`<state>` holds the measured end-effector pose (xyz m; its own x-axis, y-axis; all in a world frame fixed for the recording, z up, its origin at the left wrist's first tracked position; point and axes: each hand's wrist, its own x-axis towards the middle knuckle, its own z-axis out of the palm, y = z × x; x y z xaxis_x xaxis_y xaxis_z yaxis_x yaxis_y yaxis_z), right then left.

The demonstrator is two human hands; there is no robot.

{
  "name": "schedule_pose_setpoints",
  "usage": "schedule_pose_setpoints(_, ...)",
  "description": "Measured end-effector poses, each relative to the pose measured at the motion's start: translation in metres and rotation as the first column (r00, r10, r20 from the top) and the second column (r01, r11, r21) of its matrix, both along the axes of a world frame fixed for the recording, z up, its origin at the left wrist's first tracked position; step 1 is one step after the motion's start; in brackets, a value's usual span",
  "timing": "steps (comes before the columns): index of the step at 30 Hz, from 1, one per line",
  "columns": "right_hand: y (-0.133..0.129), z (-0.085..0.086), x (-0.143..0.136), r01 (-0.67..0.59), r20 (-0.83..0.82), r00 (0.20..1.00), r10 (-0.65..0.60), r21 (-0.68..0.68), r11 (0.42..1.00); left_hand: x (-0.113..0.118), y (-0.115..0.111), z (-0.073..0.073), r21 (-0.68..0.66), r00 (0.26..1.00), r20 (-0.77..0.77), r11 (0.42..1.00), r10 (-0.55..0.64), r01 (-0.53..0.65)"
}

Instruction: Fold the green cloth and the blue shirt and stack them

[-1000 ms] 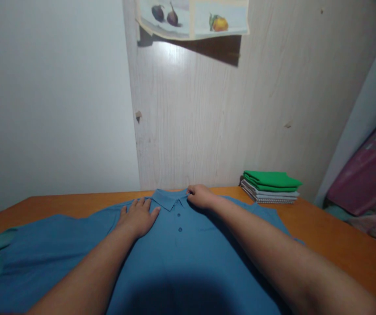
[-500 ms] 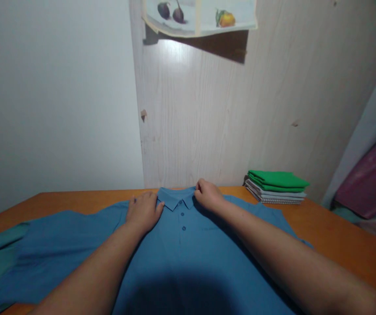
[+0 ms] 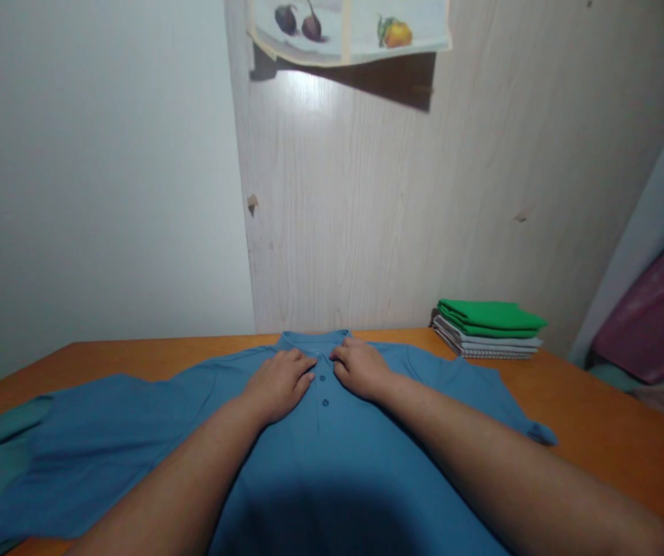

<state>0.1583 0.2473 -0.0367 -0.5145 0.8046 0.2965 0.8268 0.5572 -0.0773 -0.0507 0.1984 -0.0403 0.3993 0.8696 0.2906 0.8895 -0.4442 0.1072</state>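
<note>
A blue polo shirt (image 3: 332, 455) lies spread front side up, its collar at the far side. My left hand (image 3: 282, 382) rests on the left part of the collar, thumb and fingers apart near the top button. On the right part of the collar is my right hand (image 3: 360, 369), its fingers bent and pressed on the cloth near the collar tip; whether it pinches any fabric is hidden. Two dark buttons (image 3: 325, 402) show between and below the hands. Both hands cover most of the collar's points.
Folded cloths, green (image 3: 488, 318) on top, are stacked at the table's back right. More blue and teal cloth (image 3: 1, 440) lies at the left. The orange table (image 3: 615, 409) meets a wall behind, with pictures (image 3: 395, 31). A pink item (image 3: 650, 309) is at far right.
My left hand has moved right onto the collar, towards the buttons. My right hand has come down and slightly left from the collar's top edge. Both hands are now closer together.
</note>
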Motion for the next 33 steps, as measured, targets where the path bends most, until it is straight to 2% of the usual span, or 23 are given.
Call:
schedule_pose_setpoints(4, -0.002, -0.002, 0.001, 0.013, -0.015, 1.000, -0.013, 0.022, 1.000, 0.001, 0.000, 0.001, -0.007, 1.000, -0.003, 1.000, 0.008, -0.008)
schedule_pose_setpoints(9, -0.004, -0.002, 0.001, 0.014, -0.025, 1.000, -0.013, 0.043, 0.999, 0.000, 0.001, -0.002, 0.050, 1.000, -0.005, 0.998, 0.027, -0.027)
schedule_pose_setpoints(14, -0.005, 0.000, 0.002, 0.006, -0.013, 1.000, -0.006, 0.023, 1.000, -0.001, 0.004, -0.006, -0.038, 0.997, -0.023, 0.997, 0.068, -0.069)
schedule_pose_setpoints(18, -0.006, -0.003, 0.002, -0.065, -0.079, 0.995, 0.068, 0.041, 0.997, -0.002, 0.005, -0.007, -0.065, 0.995, -0.041, 0.994, 0.091, -0.093)
schedule_pose_setpoints(22, -0.004, -0.007, 0.003, -0.171, -0.073, 0.983, 0.167, -0.050, 0.984, -0.001, 0.005, -0.007, -0.088, 0.992, -0.058, 0.989, 0.114, -0.119)
schedule_pose_setpoints(29, 0.000, -0.009, 0.007, -0.192, -0.073, 0.980, 0.184, -0.117, 0.974, -0.001, 0.004, -0.009, -0.092, 0.988, -0.061, 0.985, 0.141, -0.147)
schedule_pose_setpoints(33, -0.002, -0.012, 0.008, -0.196, -0.092, 0.978, 0.188, -0.098, 0.976, 0.000, 0.002, -0.006, -0.025, 0.993, -0.036, 0.993, 0.114, -0.115)
